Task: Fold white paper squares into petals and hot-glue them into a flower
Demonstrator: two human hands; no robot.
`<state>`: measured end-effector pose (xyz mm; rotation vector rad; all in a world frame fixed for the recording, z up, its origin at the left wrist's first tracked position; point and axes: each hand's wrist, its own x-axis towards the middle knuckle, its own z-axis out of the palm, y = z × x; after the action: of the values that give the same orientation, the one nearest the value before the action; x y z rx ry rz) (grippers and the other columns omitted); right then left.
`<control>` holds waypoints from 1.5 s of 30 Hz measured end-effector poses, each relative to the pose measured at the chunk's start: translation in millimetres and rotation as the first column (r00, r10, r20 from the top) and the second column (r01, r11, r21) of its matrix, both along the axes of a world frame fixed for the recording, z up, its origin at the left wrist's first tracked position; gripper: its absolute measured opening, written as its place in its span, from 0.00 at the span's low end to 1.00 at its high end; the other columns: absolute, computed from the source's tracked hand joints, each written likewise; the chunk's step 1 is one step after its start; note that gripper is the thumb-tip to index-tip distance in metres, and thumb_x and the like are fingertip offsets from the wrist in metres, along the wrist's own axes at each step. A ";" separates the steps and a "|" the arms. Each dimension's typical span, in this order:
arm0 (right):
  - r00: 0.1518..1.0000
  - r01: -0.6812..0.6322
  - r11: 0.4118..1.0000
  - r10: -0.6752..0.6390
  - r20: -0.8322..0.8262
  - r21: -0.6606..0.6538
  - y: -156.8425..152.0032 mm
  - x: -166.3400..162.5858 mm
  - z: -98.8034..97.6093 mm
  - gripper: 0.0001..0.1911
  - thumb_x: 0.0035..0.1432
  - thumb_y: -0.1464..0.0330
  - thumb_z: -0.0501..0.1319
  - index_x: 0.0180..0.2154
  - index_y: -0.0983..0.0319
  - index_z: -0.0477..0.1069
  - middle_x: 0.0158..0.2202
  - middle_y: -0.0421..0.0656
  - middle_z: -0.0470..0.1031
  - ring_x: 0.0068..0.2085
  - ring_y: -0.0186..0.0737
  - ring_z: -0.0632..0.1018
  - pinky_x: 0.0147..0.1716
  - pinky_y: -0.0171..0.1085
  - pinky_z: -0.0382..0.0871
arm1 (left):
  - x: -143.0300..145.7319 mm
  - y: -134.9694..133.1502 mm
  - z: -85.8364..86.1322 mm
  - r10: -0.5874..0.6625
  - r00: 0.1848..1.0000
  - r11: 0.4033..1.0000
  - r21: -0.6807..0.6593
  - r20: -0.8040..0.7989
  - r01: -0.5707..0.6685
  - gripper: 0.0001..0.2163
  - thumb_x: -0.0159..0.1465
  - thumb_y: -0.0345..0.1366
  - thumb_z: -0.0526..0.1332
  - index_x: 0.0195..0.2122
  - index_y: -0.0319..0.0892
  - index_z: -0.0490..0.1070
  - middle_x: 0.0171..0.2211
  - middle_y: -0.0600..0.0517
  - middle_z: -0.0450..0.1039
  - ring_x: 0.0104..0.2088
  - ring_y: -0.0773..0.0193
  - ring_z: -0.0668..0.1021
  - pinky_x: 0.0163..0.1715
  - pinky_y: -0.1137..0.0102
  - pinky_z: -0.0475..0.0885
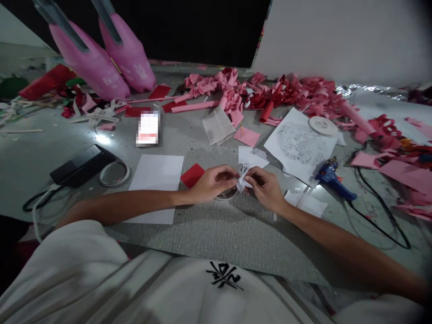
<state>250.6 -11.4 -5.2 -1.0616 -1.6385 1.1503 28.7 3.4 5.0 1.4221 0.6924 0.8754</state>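
Note:
Between my two hands is a small white folded paper piece (242,181) with thin strips or loops at its top. My left hand (216,182) pinches its left side, fingertips pressed together. On the other side my right hand (266,186) grips it between thumb and fingers. Beneath the fingers, a round ring-shaped object (227,195), perhaps a tape roll, is partly hidden. A red paper square (192,175) lies just behind my left hand. White paper scraps (251,156) rest beyond my hands, and a white sheet (157,173) passes under my left forearm.
A blue hot glue gun (334,180) with a black cord lies at right. Pink and red paper pieces (229,90) heap along the back. At left are a tape roll (114,173), a black device (83,165), a lit phone (148,128) and pink bottles (91,63). A printed sheet (293,139) lies behind.

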 end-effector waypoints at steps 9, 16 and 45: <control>0.999 -0.010 1.000 0.010 -0.049 -0.002 -2.9 2.4 0.5 0.13 0.70 0.55 0.60 0.46 0.57 0.73 0.28 0.40 0.79 0.25 0.38 0.79 0.24 0.37 0.77 | 3.0 2.1 -2.2 0.107 0.994 0.994 -0.016 0.027 -0.106 0.14 0.65 0.45 0.70 0.40 0.39 0.75 0.35 0.51 0.75 0.35 0.67 0.78 0.39 0.71 0.74; 1.000 0.015 1.000 -0.015 -0.012 0.002 -1.9 1.2 -0.6 0.10 0.69 0.59 0.61 0.45 0.58 0.73 0.30 0.40 0.79 0.26 0.37 0.79 0.26 0.36 0.77 | 3.8 2.8 -6.0 0.114 0.993 0.993 -0.037 0.035 -0.113 0.14 0.62 0.43 0.72 0.42 0.39 0.75 0.40 0.49 0.77 0.40 0.65 0.79 0.44 0.68 0.75; 0.941 0.030 0.935 -0.145 0.306 0.352 -8.2 -2.7 -8.7 0.14 0.66 0.68 0.61 0.52 0.55 0.67 0.39 0.42 0.84 0.36 0.39 0.86 0.33 0.35 0.81 | -8.0 13.9 -4.5 0.249 0.906 0.805 0.594 -0.342 0.003 0.02 0.68 0.29 0.64 0.41 0.41 0.74 0.44 0.48 0.73 0.43 0.63 0.78 0.42 0.68 0.76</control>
<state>247.8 -19.6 -14.0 -1.1233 -1.9405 0.6143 20.7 17.3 0.6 2.1807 0.8800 0.9524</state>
